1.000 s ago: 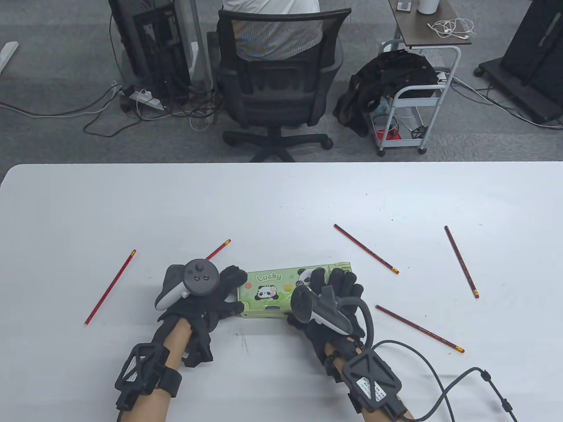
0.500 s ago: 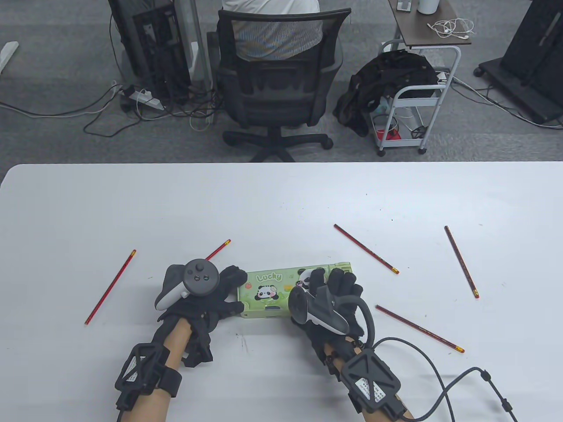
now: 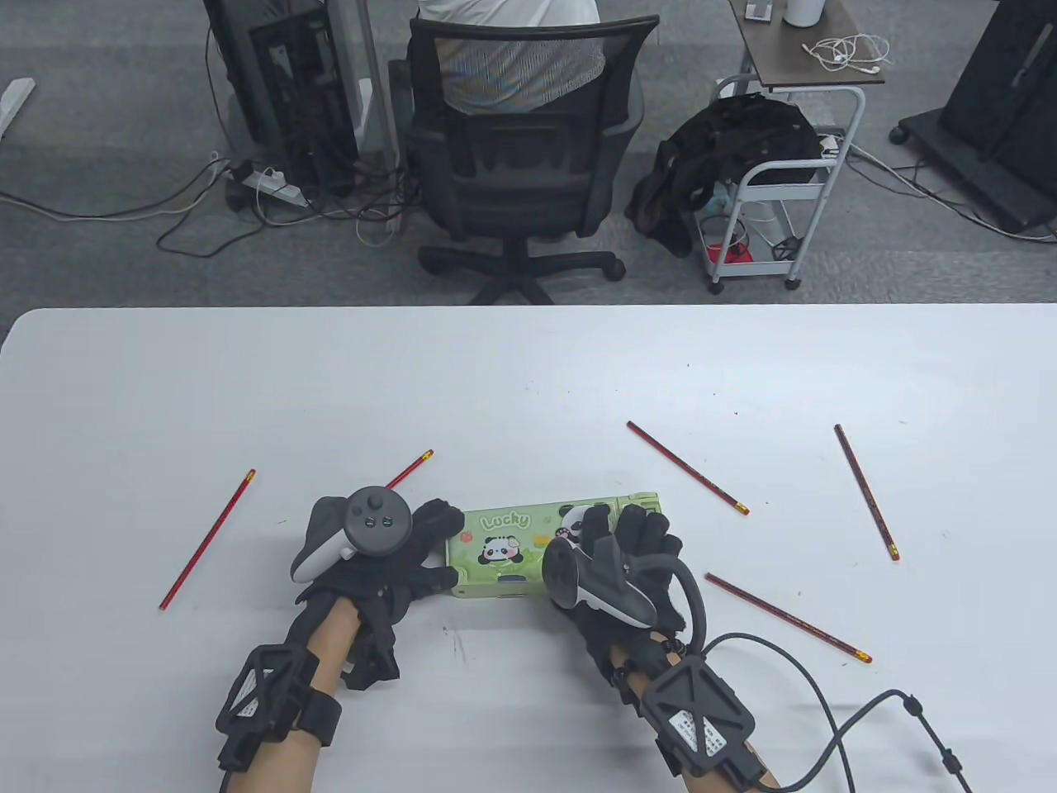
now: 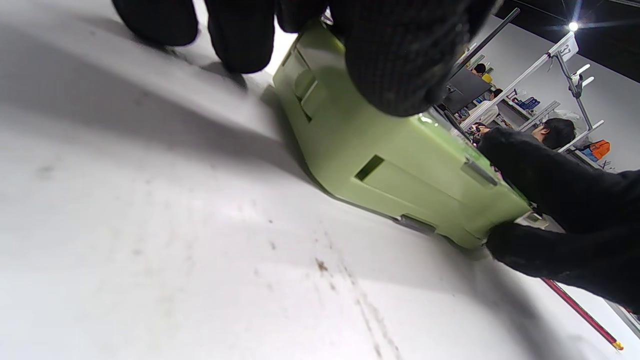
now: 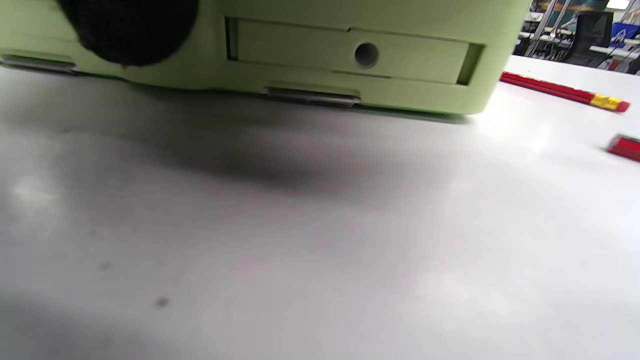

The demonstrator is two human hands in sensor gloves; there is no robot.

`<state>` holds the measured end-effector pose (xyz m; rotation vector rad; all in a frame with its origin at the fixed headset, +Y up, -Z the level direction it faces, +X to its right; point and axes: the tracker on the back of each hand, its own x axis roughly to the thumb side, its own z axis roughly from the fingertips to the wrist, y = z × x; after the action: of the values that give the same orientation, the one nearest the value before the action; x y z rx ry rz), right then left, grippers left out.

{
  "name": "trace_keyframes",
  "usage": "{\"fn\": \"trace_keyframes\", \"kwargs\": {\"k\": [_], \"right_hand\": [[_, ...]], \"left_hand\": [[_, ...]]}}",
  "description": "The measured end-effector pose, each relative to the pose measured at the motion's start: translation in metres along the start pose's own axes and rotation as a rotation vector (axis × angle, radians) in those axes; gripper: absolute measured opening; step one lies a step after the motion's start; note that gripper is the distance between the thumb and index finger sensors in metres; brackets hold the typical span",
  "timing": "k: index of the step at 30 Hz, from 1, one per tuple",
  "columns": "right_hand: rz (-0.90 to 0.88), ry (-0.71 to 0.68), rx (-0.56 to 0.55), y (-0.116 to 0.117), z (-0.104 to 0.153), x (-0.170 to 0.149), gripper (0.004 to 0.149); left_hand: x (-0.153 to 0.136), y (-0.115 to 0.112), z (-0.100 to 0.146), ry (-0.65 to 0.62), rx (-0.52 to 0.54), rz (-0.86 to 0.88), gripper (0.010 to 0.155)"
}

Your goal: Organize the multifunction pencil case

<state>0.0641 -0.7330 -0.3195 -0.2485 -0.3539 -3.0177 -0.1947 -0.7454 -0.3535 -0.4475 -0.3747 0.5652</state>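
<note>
Table view: a green pencil case [image 3: 528, 541] with panda pictures and the word "Lucky" on its lid lies flat and closed on the white table [image 3: 528, 372], near the edge closest to you. Your left hand [image 3: 396, 562] grips the case's left end, fingers curled round that end and thumb against its near side. Your right hand [image 3: 628, 553] rests over the case's right end, fingers spread on the lid; whether it grips the case you cannot tell from this view.

In the left wrist view, your left fingers [image 4: 400, 60] press on the top of the case [image 4: 395, 165], and your right hand's fingers [image 4: 560, 185] wrap the far end. In the right wrist view, one fingertip [image 5: 132, 30] touches the case's side wall [image 5: 350, 55], next to a flat drawer panel with a round hole.

Five red pencils lie loose on the table around the case. One [image 3: 410, 468] pokes out just beyond your left hand, beyond the case's left end. Another [image 3: 207, 539] lies well to the left of the case. One [image 3: 687, 467] lies just beyond the case's right end, one [image 3: 788, 619] is near its right on your side, and one [image 3: 865, 491] lies farther right.

Beyond the table stands a black office chair [image 3: 524, 165].
</note>
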Motion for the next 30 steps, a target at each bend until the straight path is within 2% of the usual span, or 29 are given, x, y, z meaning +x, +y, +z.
{"fn": "trace_keyframes", "kwargs": {"k": [7,16,22,26,28,30], "right_hand": [[-0.089,-0.036,0.021,-0.009,0.006,-0.029,0.104],[-0.123,-0.049,-0.052,-0.025,0.024,-0.097,0.104],[-0.153,-0.055,-0.079,-0.024,0.029,-0.139,0.104],[-0.173,-0.061,-0.088,-0.024,0.029,-0.158,0.103],[-0.195,-0.048,-0.108,-0.023,0.029,-0.166,0.102],[-0.197,-0.039,-0.119,-0.023,0.029,-0.171,0.102]], "left_hand": [[0.0,0.0,0.0,-0.002,-0.002,0.007,0.074],[0.003,0.001,0.001,-0.004,-0.002,-0.016,0.075],[0.013,0.008,0.007,-0.015,0.045,-0.045,0.079],[0.028,0.013,0.013,0.028,0.068,-0.156,0.085],[0.037,0.015,0.013,0.035,0.078,-0.186,0.094],[0.049,0.014,0.008,0.035,0.006,-0.193,0.105]]}}
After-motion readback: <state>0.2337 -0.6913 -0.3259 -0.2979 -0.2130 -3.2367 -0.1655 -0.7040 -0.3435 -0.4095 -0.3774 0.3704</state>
